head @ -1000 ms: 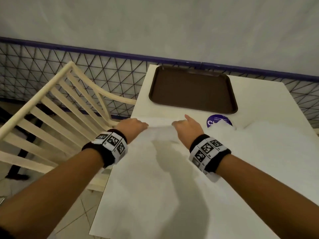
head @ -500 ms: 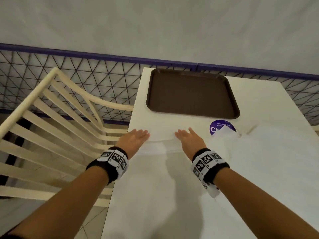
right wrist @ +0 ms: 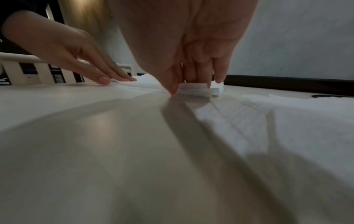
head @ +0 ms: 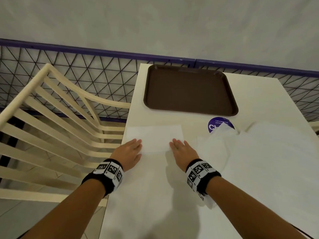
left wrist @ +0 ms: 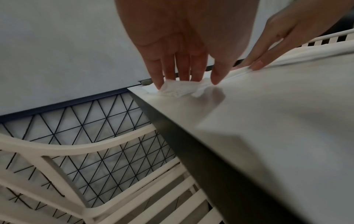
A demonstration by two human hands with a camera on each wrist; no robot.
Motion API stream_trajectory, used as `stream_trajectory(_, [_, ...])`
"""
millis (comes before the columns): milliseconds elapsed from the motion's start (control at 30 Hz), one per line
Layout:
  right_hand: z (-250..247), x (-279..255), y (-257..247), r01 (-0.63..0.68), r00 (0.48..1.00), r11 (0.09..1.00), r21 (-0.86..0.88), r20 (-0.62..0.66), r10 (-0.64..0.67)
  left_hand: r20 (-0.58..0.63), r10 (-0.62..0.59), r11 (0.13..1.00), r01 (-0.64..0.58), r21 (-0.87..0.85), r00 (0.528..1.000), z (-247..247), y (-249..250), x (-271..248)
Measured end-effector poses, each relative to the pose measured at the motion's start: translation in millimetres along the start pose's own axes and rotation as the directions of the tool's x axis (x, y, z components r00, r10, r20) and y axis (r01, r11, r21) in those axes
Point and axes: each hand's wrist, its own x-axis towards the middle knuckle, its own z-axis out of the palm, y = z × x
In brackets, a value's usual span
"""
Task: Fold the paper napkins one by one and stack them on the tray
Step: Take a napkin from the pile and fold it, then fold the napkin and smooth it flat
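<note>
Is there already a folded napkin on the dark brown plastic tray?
No, the dark brown plastic tray lies bare in the head view.

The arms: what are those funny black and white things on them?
Each wrist wears a black band, one on the left and one on the right. White square tags with blocky black patterns, like puzzle codes, sit on top. The forearms are bare, no sleeves. The hands wear no gloves or rings.

Both forearms reach up from the frame's bottom; the left hand (head: 129, 151) and right hand (head: 183, 150) lie flat at center, fingers straight, palms down.
</note>
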Motion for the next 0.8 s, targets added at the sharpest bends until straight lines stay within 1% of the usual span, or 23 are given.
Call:
stream_trajectory(33, [4,-1,-1,-0.014,1.000,1.000,0.002,0.007,0.014,0.008,0.005,1.000,-0.005,-0.010,1.000,-2,5,-1])
stream_trajectory(67, [7,-3,-2,-0.025,1.000,1.000,0.005,0.012,0.025,0.057,-0.031,1.000,0.031,0.004,0.998,-9,11,-1])
stream_trajectory(100, [10,-6,-1,-0.029,0.999,1.000,0.002,0.012,0.029,0.104,-0.047,0.997,0.040,0.063,0.993,-14,15,-1])
stream_trajectory(133, [10,-11,2,-0.032,0.999,0.999,-0.001,0.005,0.032,0.117,-0.030,0.994,0.017,0.105,0.993,-16,18,0])
stream_trajectory(167, [11,-17,8,-0.038,0.999,0.999,0.002,-0.013,0.038,0.088,-0.035,0.998,0.030,0.060,0.996,-16,21,0])
stream_trajectory(200, [12,-25,15,-0.056,0.998,0.998,0.019,-0.040,0.056,0.092,-0.066,0.997,0.063,0.034,0.994,-21,27,1])
stream_trajectory(233, [14,-35,23,-0.088,0.993,0.995,0.052,-0.072,0.092,0.081,-0.089,0.995,0.092,-0.033,0.993,-30,37,2])
stream_trajectory(267, [18,-47,34,-0.134,0.984,0.986,0.097,-0.105,0.144,0.055,-0.055,0.995,0.059,-0.078,0.997,-34,46,5])
stream_trajectory(300, [22,-60,46,-0.191,0.968,0.970,0.151,-0.138,0.212,-0.002,-0.003,0.997,0.003,-0.078,1.000,-32,54,9])
stream_trajectory(333, [27,-74,58,-0.254,0.943,0.945,0.205,-0.165,0.289,-0.037,0.026,0.998,-0.028,-0.060,0.999,-32,62,14])
stream_trajectory(367, [32,-89,70,-0.322,0.911,0.913,0.250,-0.179,0.371,-0.041,0.061,0.996,-0.064,-0.070,0.997,-33,74,19])
stream_trajectory(400, [38,-105,82,-0.394,0.877,0.872,0.290,-0.167,0.451,-0.076,0.107,0.991,-0.113,-0.069,0.991,-37,88,25])
stream_trajectory(467, [51,-134,102,-0.504,0.823,0.783,0.364,-0.071,0.563,-0.137,0.214,0.971,-0.226,-0.077,0.967,-38,116,37])
stream_trajectory(500, [58,-145,109,-0.539,0.806,0.738,0.406,-0.008,0.593,-0.156,0.252,0.960,-0.267,-0.084,0.955,-36,129,42])
stream_trajectory(533, [65,-154,114,-0.559,0.791,0.691,0.458,0.046,0.610,-0.144,0.278,0.950,-0.294,-0.103,0.950,-37,141,46])
stream_trajectory(600, [74,-162,118,-0.566,0.773,0.616,0.548,0.091,0.628,-0.146,0.313,0.929,-0.334,-0.158,0.938,-40,163,50])
stream_trajectory(633, [76,-164,120,-0.560,0.771,0.608,0.563,0.084,0.631,-0.156,0.330,0.920,-0.354,-0.167,0.931,-41,174,52])
stream_trajectory(667, [78,-164,121,-0.553,0.776,0.620,0.556,0.072,0.627,-0.143,0.335,0.921,-0.356,-0.160,0.931,-42,183,54])
stream_trajectory(700, [79,-163,121,-0.549,0.782,0.640,0.538,0.062,0.620,-0.150,0.361,0.911,-0.382,-0.155,0.921,-39,192,57])
stream_trajectory(767, [78,-161,121,-0.548,0.796,0.686,0.480,0.045,0.604,-0.124,0.377,0.902,-0.394,-0.176,0.918,-43,204,63])
stream_trajectory(800, [78,-161,121,-0.544,0.801,0.705,0.456,0.032,0.598,-0.109,0.363,0.909,-0.378,-0.175,0.925,-43,209,65])
